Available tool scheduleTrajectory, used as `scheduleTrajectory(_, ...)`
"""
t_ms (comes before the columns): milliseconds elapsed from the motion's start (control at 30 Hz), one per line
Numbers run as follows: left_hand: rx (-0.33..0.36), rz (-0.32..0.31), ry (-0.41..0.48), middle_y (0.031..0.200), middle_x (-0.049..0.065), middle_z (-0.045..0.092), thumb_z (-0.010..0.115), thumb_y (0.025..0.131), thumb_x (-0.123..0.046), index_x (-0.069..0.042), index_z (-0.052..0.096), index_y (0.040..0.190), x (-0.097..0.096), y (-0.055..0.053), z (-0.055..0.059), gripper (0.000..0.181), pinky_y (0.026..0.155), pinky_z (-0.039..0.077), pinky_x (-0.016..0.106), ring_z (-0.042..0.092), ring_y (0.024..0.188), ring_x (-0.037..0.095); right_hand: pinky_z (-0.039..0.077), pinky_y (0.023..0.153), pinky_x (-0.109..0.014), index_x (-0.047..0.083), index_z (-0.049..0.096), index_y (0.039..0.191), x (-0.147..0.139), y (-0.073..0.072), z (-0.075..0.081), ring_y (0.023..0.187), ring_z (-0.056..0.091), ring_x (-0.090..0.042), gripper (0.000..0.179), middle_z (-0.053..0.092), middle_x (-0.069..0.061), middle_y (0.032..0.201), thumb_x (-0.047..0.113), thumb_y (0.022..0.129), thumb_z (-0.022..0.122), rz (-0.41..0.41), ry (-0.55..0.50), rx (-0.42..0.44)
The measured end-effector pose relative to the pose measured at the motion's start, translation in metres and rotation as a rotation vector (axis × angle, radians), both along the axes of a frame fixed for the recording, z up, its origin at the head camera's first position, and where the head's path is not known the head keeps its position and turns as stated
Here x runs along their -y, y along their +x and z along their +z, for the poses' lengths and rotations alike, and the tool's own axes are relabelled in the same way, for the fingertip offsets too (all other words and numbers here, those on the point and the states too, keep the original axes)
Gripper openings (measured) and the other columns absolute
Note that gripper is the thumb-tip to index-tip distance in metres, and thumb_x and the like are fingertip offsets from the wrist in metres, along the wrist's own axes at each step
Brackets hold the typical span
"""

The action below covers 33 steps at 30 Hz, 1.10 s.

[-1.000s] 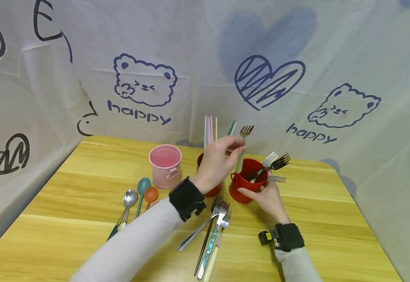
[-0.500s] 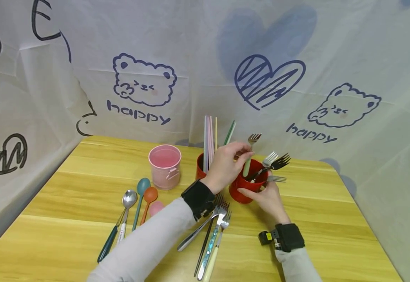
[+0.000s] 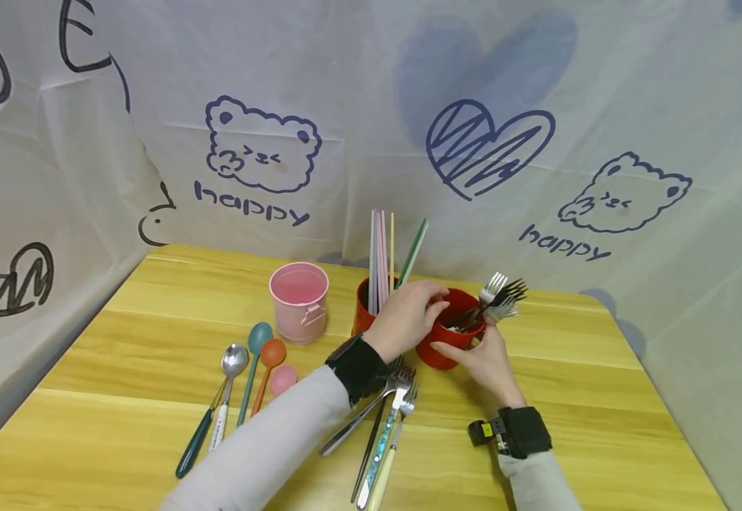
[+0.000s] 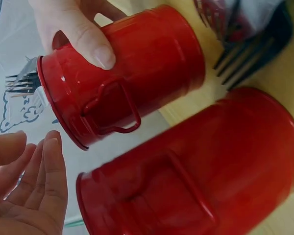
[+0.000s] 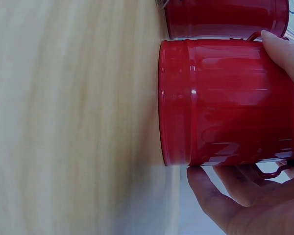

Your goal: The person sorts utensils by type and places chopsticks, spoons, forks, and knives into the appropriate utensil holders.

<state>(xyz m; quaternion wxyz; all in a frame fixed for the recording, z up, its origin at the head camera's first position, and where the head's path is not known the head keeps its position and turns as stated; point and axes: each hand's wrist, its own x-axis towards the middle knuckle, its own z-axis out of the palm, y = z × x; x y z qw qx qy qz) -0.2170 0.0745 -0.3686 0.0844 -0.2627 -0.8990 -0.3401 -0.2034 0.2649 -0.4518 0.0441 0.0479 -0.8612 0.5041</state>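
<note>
- The green-handled fork that the left hand was pinching is out of its fingers; it appears to have dropped into the red bucket.
- The left fingers are now parted beside the rim, thumb spread from the fingertips, with nothing visible between them.
- The right hand holds as it did, thumb and fingers wrapped round the same bucket, which stands upright on the bench.
- Fork heads cluster over the bucket's right rim, tines up; which one is the newcomer I cannot tell.
- So one more fork seems sorted, while four loose forks lie on the bench, near the chopstick bucket, judged as work remaining.
</note>
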Motion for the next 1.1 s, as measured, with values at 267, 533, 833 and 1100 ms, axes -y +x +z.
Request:
scheduleTrajectory(267, -0.025, -0.036, 0.024, 0.118, 0.008, 0.074, 0.063, 0.100, -0.016, -0.007, 0.070, 0.119, 0.018, 0.009, -0.002, 0.022, 0.092, 0.058, 0.032, 0.070, 0.101, 0.020, 0.044, 0.112, -0.053, 0.012, 0.039, 0.148, 0.001, 0.001, 0.002, 0.132, 0.053, -0.033, 0.084, 0.054, -0.014, 0.146, 0.022, 0.079, 0.087, 0.008, -0.021, -0.015)
scheduleTrajectory(533, -0.045, -0.040, -0.010, 0.094, 0.002, 0.073, 0.062, 0.101, -0.021, -0.010, 0.072, 0.107, 0.036, 0.028, -0.006, 0.016, 0.071, 0.054, 0.022, 0.060, 0.075, 0.012, 0.044, 0.112, -0.053, 0.012, 0.043, 0.146, 0.000, -0.001, -0.001, 0.130, 0.054, -0.032, 0.081, 0.056, -0.014, 0.143, 0.021, 0.079, 0.088, 0.011, -0.017, -0.044)
scheduleTrajectory(833, 0.013, -0.080, -0.027, 0.079, -0.001, 0.065, 0.064, 0.099, -0.018, -0.009, 0.068, 0.100, 0.060, 0.040, -0.026, 0.009, 0.061, 0.047, 0.018, 0.054, 0.066, 0.008, 0.044, 0.111, -0.051, 0.012, 0.043, 0.145, 0.002, 0.000, -0.002, 0.129, 0.055, -0.030, 0.081, 0.057, -0.013, 0.143, 0.021, 0.079, 0.088, 0.000, -0.020, -0.036)
scheduleTrajectory(1100, 0.113, -0.075, -0.082, 0.071, -0.004, 0.057, 0.067, 0.095, -0.015, -0.007, 0.065, 0.100, 0.079, 0.046, -0.042, 0.010, 0.057, 0.043, 0.020, 0.050, 0.062, 0.007, 0.043, 0.112, -0.051, 0.013, 0.041, 0.147, 0.003, 0.001, 0.000, 0.131, 0.053, -0.030, 0.083, 0.055, -0.012, 0.145, 0.023, 0.079, 0.088, -0.004, -0.033, -0.005)
